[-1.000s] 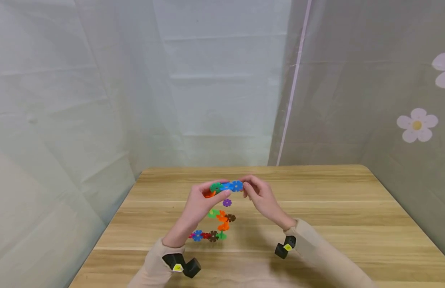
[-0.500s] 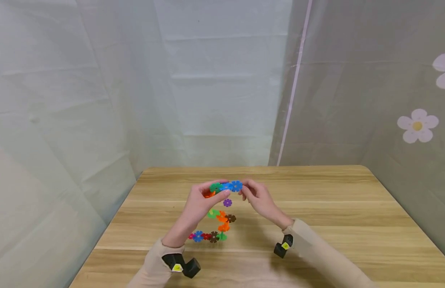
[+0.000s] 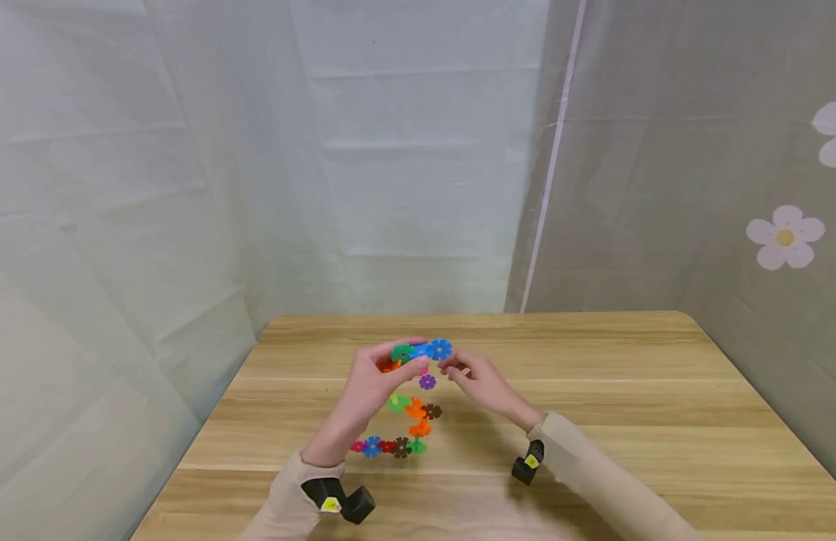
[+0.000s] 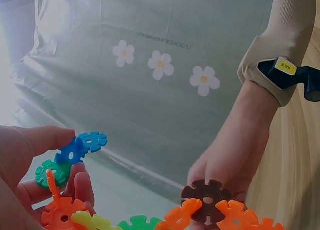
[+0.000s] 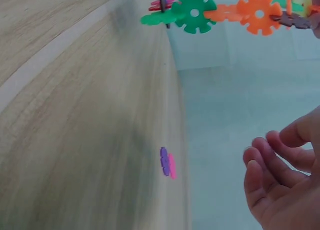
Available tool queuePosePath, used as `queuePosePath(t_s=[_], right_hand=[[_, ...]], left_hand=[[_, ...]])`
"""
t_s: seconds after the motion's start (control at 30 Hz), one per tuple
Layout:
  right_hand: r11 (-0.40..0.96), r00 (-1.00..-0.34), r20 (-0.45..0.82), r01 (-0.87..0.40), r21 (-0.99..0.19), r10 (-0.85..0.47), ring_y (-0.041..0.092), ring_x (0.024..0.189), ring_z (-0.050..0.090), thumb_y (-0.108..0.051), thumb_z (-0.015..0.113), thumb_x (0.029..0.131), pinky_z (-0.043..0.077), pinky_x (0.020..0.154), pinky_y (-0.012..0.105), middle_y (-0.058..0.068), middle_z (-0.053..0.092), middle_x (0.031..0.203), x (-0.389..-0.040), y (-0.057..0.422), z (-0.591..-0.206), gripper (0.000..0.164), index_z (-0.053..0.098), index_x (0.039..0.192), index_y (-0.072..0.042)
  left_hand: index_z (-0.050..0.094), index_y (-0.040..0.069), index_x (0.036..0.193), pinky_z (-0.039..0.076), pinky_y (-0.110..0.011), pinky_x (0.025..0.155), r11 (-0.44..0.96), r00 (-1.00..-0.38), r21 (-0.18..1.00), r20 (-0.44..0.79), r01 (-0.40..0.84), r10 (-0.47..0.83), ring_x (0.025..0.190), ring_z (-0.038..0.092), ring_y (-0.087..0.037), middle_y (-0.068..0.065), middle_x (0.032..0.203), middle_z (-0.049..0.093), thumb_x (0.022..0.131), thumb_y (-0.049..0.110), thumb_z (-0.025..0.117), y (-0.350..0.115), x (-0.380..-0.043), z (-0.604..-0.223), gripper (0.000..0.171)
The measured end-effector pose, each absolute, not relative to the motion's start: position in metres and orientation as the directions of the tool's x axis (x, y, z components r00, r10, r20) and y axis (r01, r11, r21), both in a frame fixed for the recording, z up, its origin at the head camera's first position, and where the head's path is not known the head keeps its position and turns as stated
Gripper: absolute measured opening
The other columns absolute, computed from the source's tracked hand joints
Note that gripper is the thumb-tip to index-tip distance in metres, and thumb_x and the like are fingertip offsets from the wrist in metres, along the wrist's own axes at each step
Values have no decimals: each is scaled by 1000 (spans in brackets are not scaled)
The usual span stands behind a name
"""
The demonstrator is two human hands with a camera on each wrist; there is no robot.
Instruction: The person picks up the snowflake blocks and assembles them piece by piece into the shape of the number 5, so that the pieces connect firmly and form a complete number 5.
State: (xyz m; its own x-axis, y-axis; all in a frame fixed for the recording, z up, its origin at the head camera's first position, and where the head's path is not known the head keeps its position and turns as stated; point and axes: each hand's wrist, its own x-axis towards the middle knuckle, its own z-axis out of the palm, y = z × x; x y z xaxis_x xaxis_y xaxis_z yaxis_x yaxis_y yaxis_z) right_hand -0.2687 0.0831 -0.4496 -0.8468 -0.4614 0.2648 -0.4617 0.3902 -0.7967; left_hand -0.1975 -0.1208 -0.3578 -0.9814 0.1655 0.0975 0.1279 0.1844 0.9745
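My left hand [image 3: 369,385] pinches a chain of interlocking snowflake discs by a blue disc [image 4: 71,154], thumb on one side and fingers on the other. A second blue disc [image 3: 441,349] juts out at the chain's upper end. Next to the pinched one is a green disc [image 4: 52,173], then orange ones [image 4: 64,215]. From there the chain bends down through a dark brown disc [image 4: 207,197] to a lower row with a blue disc [image 3: 372,446]. My right hand [image 3: 481,385] hovers just below the end disc, fingers loosely curled; the right wrist view shows nothing between them.
A loose purple disc [image 3: 427,382] and a pink disc [image 5: 172,166] lie close together on the wooden table [image 3: 593,421], beyond the chain. Pale curtains [image 3: 418,188] with printed flowers hang behind and beside the table. Each wrist carries a small black camera [image 3: 526,467].
My right hand has come away from the end blue disc, moving left and slightly down beneath it. My left hand and the chain have shifted a little left.
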Motion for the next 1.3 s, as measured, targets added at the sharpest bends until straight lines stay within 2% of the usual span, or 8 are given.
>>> queuePosePath(t_s=[0.17,0.4,0.53,0.63,0.77,1.0,1.13,1.3], right_hand=[[428,-833,223,-467,-773,-506,22,98,64,-10,51,99,52,79,28,13,68,110,-270,81,-456,19,65,110,-5],[450,-779,198,-527,-721,-595,25,102,62,-4,49,97,53,86,39,16,67,114,-276,78,-467,22,64,114,1],[464,-735,140,-551,-693,-664,29,105,62,-1,49,95,52,90,45,20,63,124,-278,77,-474,31,58,125,3],[485,-717,61,-530,-696,-695,30,107,62,-4,50,96,52,91,43,20,58,132,-277,75,-476,38,52,133,3],[509,-712,7,-509,-694,-702,31,111,61,-8,51,97,51,95,44,21,55,136,-275,73,-478,41,48,136,4],[522,-705,-1,-524,-673,-709,33,121,57,-9,52,96,46,103,47,20,54,137,-277,69,-482,43,47,137,4],[515,-684,8,-557,-651,-729,27,114,61,-7,52,97,44,106,44,18,52,140,-280,66,-487,47,43,142,1],[587,-682,-13,-619,-521,-731,27,134,45,-13,54,97,31,115,47,12,41,151,-281,62,-490,54,37,148,-6]], left_hand=[[68,14,121,47,-28,72,205,-982,971,90,123,163,84,58,-22,2,62,52,87,29,72,-122,-197,-358,37],[69,17,120,43,-28,70,219,-981,967,94,130,167,82,56,-24,1,60,44,87,30,72,-123,-199,-359,35],[69,17,119,44,-26,69,199,-980,972,91,126,177,84,57,-27,2,63,51,88,29,72,-123,-199,-361,34],[69,16,120,45,-26,71,191,-979,974,83,119,187,84,57,-26,2,69,57,88,28,71,-123,-198,-361,34],[69,18,120,43,-29,71,204,-980,973,71,108,184,84,57,-23,2,68,56,88,30,71,-121,-198,-361,34],[69,17,120,44,-25,69,199,-978,974,70,110,198,85,58,-26,3,70,59,89,28,71,-120,-198,-362,33],[69,14,120,46,-23,69,171,-973,978,79,118,219,84,57,-22,5,80,66,89,26,70,-120,-198,-363,33],[68,14,121,42,-21,65,160,-968,980,79,119,237,79,53,-15,6,80,66,90,25,70,-119,-198,-364,33]])
